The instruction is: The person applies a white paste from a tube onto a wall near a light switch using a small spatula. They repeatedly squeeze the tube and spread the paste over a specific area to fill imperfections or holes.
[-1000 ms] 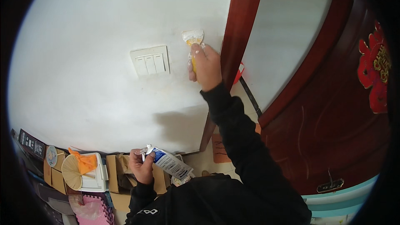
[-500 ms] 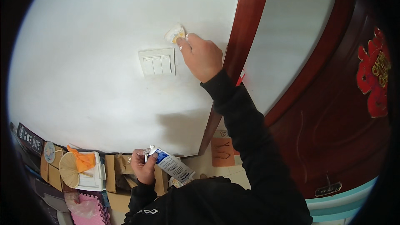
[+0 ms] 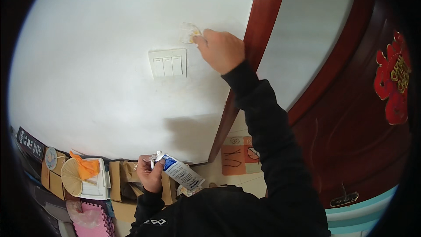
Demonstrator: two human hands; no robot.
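My right hand [image 3: 222,52] is raised to the white wall [image 3: 105,61], its fingers closed on a small, pale, partly see-through scraper [image 3: 189,33] with yellowish marks. The scraper is at the wall just above and right of a three-button light switch [image 3: 167,63]; its outline is slightly blurred. Low down, my left hand [image 3: 150,173] grips a white and blue squeeze tube [image 3: 182,172] by its nozzle end. The tube's flat tail slants down to the right. White smears show on the left fingers.
A dark red door frame [image 3: 265,22] stands right of the switch, with a carved red door [image 3: 342,127] beyond. Below the wall are cardboard boxes [image 3: 117,180], a round fan [image 3: 71,177], an orange cloth [image 3: 89,168] and pink foam mats [image 3: 94,221]. A patterned mat [image 3: 234,158] lies on the floor.
My right hand has shifted a little to the right with the scraper, which now shows more see-through and differently tilted. My left hand and the tube have hardly moved.
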